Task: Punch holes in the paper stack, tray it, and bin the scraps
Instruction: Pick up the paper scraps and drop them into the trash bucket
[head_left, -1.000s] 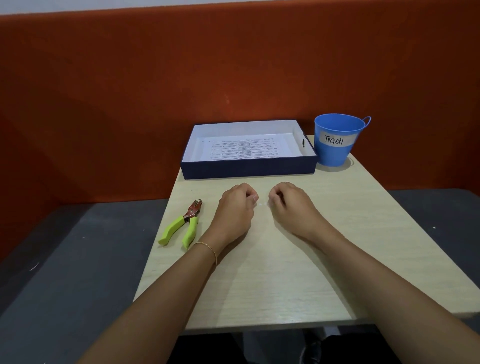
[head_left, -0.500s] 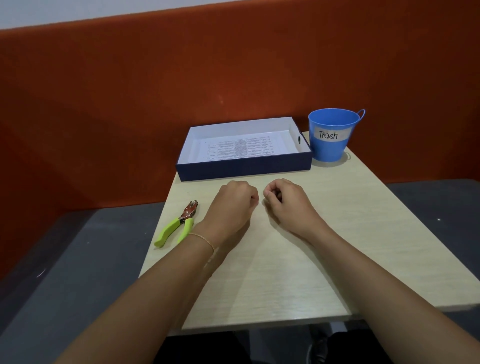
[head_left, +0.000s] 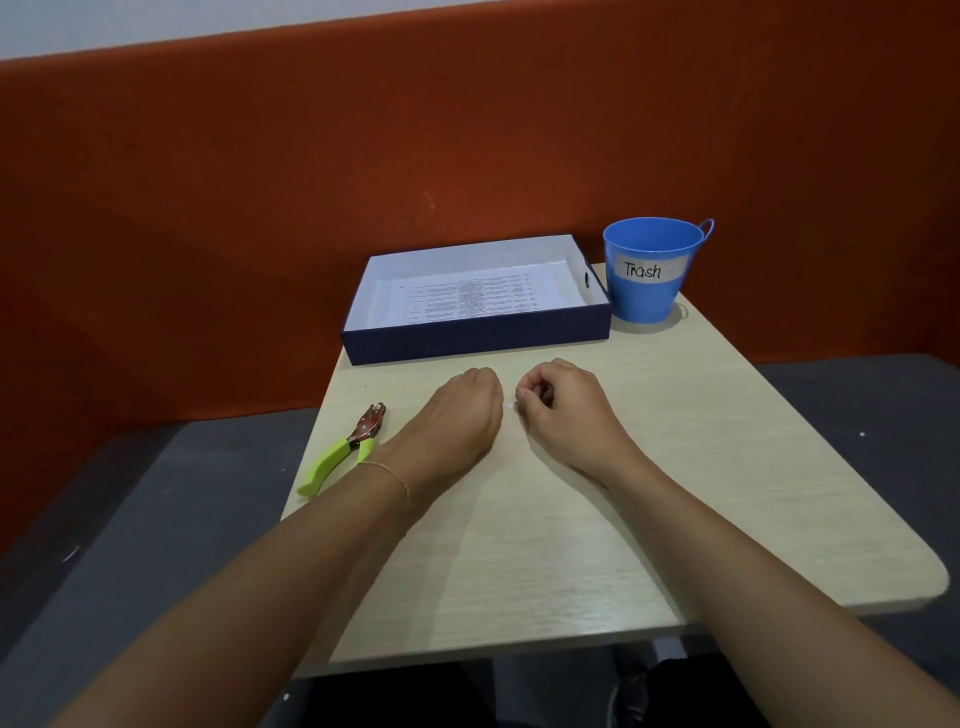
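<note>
The table (head_left: 727, 467) carried everything. At its far edge sat the dark blue tray (head_left: 478, 335), and the printed paper stack (head_left: 467, 299) already lay flat inside it. Just beside the tray's right wall stood the blue bucket (head_left: 647, 296) labelled "Trash". That left binning the scraps as the step in hand.

Both hands rested low on the table's middle, near each other but apart. The left hand (head_left: 457, 415) had its fingers curled under, and I could not tell whether it held anything. The right hand (head_left: 563, 410) had its fingers (head_left: 530, 397) curled, their tips drawn together on what looked like a tiny pale scrap (head_left: 511, 404) lying between the two hands. The green-handled punch (head_left: 343, 449) lay idle near the table's left edge, well clear of the work.

Such chads are probably light and cling to skin. The step would likely go best with a firm fingertip pinch or a sweep into a cupped palm. The hand would then travel fully over the bucket's mouth before the fingers spread, with a rub to shake off any clinging bits. Pale scraps on pale wood are easily missed, so a look over the table would be wise.
</note>
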